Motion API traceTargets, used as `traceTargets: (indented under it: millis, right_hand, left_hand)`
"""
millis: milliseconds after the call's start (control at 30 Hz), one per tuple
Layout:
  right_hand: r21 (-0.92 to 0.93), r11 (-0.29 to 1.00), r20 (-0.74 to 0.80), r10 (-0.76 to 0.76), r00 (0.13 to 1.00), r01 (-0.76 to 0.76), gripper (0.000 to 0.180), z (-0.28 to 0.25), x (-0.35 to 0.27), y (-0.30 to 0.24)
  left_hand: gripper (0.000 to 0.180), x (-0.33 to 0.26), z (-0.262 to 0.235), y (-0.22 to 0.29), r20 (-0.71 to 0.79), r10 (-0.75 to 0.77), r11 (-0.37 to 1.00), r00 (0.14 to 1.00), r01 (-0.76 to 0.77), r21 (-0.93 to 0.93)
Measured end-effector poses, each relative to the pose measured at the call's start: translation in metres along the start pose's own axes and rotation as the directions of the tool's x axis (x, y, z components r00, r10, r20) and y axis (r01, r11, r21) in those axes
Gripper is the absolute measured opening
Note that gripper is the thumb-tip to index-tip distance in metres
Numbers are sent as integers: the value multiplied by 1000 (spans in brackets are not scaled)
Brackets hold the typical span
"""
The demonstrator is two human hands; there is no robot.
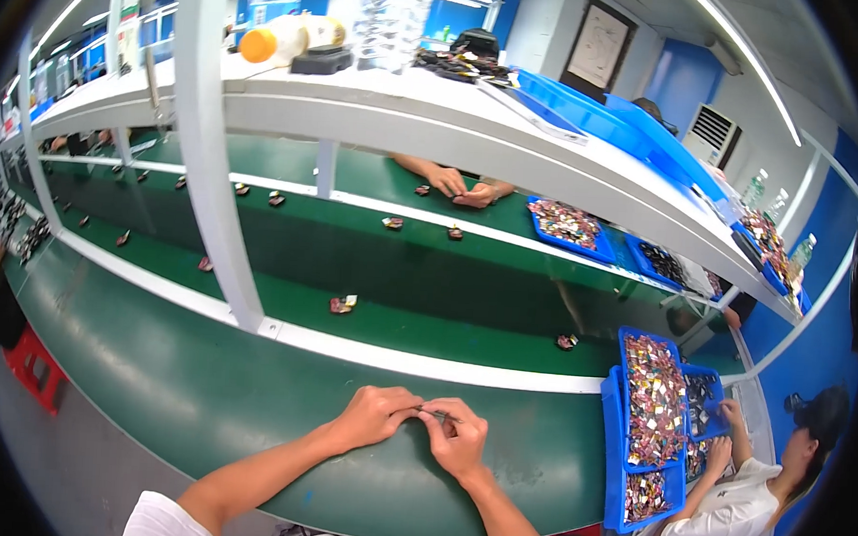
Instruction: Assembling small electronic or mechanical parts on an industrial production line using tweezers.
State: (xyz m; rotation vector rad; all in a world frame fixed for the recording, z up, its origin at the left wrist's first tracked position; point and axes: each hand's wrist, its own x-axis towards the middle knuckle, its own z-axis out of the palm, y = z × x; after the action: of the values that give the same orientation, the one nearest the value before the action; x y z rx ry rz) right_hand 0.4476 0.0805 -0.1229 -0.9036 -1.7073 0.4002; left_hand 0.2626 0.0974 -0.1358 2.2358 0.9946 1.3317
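Above the green worktable (200,382), my left hand (378,416) and my right hand (457,438) meet with fingertips pinched together. Between them is a small dark part (433,413), mostly covered by the fingers, and its kind is too small to make out. Both hands are closed on it. To the right of my hands, blue trays (612,443) are stacked on the table, filled with many small red, black and white parts (653,401).
Past a white rail (424,367) runs a green conveyor belt (445,332) carrying scattered small parts (343,304). A white shelf (360,104) on posts (211,160) spans above. Across the belt another person's hands (462,187) work; a co-worker (737,498) sits at the right.
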Motion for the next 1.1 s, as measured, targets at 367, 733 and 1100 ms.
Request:
traceTargets:
  millis: [367,733,1100]
  right_hand:
    - [30,997,8,69,998,-69,7,2,1,4]
    - [0,1000,26,-11,1000,11,6,8,4,13]
    - [-46,986,29,-159,987,160,20,-13,-5,7]
  left_hand:
    - [14,-1,7,-8,-44,72,997,996,-70,41]
    - [11,-3,12,-11,-154,35,999,987,-30,36]
    - [24,-4,12,-4,-32,19,994,999,-15,104]
